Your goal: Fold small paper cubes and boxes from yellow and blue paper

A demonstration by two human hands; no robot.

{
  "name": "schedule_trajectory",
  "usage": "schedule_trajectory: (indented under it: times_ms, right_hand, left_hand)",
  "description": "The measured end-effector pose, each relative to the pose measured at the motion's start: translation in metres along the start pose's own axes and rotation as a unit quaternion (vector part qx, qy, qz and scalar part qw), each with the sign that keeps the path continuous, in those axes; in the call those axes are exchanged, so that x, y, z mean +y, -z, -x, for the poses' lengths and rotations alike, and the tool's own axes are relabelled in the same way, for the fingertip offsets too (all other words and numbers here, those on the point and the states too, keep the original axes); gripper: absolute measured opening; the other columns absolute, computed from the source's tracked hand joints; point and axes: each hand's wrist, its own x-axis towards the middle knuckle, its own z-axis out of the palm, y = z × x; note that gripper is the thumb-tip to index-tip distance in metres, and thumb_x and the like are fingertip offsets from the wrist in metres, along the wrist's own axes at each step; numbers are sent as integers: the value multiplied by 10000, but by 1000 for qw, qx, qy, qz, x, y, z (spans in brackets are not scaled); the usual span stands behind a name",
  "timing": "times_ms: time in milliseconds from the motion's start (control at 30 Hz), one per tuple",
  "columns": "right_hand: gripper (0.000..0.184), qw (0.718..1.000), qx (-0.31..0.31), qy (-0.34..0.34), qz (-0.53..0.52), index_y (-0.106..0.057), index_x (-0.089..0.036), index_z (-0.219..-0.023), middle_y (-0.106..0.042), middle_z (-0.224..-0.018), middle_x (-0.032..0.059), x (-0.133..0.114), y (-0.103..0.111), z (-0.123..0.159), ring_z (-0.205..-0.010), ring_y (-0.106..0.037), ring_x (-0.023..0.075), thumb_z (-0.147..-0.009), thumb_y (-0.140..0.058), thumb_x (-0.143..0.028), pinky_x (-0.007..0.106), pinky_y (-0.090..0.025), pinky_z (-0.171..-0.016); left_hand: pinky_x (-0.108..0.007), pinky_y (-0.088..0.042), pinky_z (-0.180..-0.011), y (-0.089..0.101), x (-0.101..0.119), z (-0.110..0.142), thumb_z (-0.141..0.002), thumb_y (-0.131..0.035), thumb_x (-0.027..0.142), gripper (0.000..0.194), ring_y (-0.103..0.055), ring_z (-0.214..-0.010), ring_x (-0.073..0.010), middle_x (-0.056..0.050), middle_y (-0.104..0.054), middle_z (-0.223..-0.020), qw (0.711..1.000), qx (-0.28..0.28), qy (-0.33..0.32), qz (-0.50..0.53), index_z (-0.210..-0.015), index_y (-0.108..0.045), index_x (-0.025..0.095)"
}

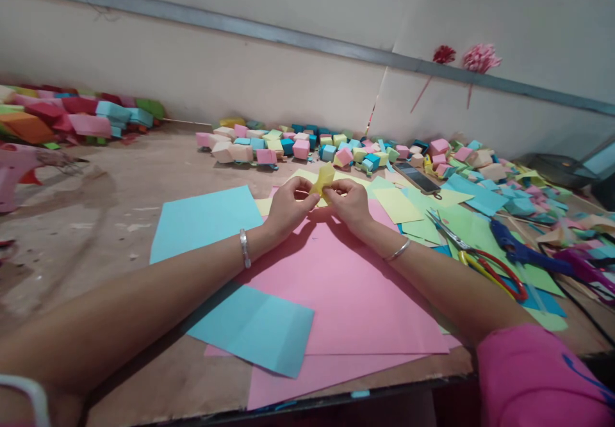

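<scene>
My left hand (288, 206) and my right hand (350, 203) meet over the middle of the table, both pinching a small folded piece of yellow paper (323, 178) between their fingertips. The fingers of each hand are curled closed on it. Beneath them lie large pink paper sheets (346, 292) and blue sheets (204, 219). A metal bangle circles each wrist.
A row of small folded paper cubes (307, 146) runs along the back of the wooden table (96, 222). Scissors (480, 262), a blue glue gun (521, 251) and a phone (417, 177) lie right. More coloured paper shapes (72, 116) pile up at the far left.
</scene>
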Motion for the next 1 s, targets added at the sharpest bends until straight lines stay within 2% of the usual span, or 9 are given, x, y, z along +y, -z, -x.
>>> schedule_trajectory:
  times_ms: [100,167,267,400,500,633,733,833,1000]
  right_hand:
    - [144,994,-8,-65,-90,-642,-173,-678,-626,-649,-8,2,-1,0,-609,-549,133,-664,-673,-313,256,-433,-567]
    - [168,991,-2,-71,-110,-600,-175,-654,-588,-614,-30,2,-1,0,-580,-523,119,-630,-701,-307,243,-417,-538]
    - [206,995,-6,-47,-91,-569,-180,-648,-552,-609,-48,2,-1,1,-562,-482,102,-608,-726,-308,236,-398,-524]
    - [186,998,-42,-9,-54,-598,-179,-754,-593,-715,-34,2,-1,0,-582,-492,99,-630,-694,-278,246,-410,-547]
    - [210,998,-59,4,-36,-614,-177,-819,-622,-784,-17,1,1,0,-601,-510,102,-633,-681,-251,256,-426,-571]
    - [218,997,-70,25,-27,-668,-180,-870,-638,-762,-13,0,2,0,-633,-529,118,-667,-673,-261,260,-420,-594]
    - [135,997,-61,14,-35,-694,-177,-775,-640,-719,-6,-1,2,-1,-660,-542,133,-679,-671,-269,268,-423,-619]
    - [122,995,-38,-14,-93,-694,-176,-759,-647,-700,-9,-3,1,0,-654,-554,138,-673,-666,-258,272,-441,-625]
    - [122,984,-18,-15,-175,-665,-187,-735,-661,-716,0,-2,-2,0,-651,-585,146,-652,-689,-273,282,-480,-626]
  left_hand:
    - [-273,-541,-592,-2,3,2,-689,-673,237,172,-632,-679,-147,-12,-634,-800,996,-27,25,76,-803,-569,161]
    - [-291,-559,-618,-2,4,3,-686,-678,226,172,-644,-700,-157,-22,-649,-809,995,-41,28,88,-813,-586,155]
    - [-302,-564,-648,-2,5,3,-704,-674,222,169,-659,-759,-178,-59,-682,-888,997,-52,18,45,-847,-632,142]
    - [-306,-554,-652,-1,-2,0,-738,-659,251,161,-653,-764,-183,-68,-687,-884,1000,-28,2,0,-857,-659,143]
    - [-313,-550,-648,-1,-8,-2,-747,-649,263,149,-652,-766,-193,-69,-689,-853,1000,-16,10,-3,-840,-658,148]
    - [-301,-546,-652,-2,-7,-2,-756,-625,237,138,-644,-783,-186,-68,-685,-870,1000,-10,10,9,-854,-666,148]
    - [-289,-546,-696,-3,-2,0,-759,-626,221,113,-638,-784,-159,-45,-672,-868,997,11,13,70,-852,-633,158]
    - [-287,-550,-728,-4,2,1,-749,-595,151,150,-645,-774,-131,-26,-668,-890,984,20,49,170,-897,-602,169]
    - [-289,-551,-752,-3,3,1,-716,-675,178,144,-654,-732,-128,-30,-661,-815,960,-27,120,251,-847,-635,134]
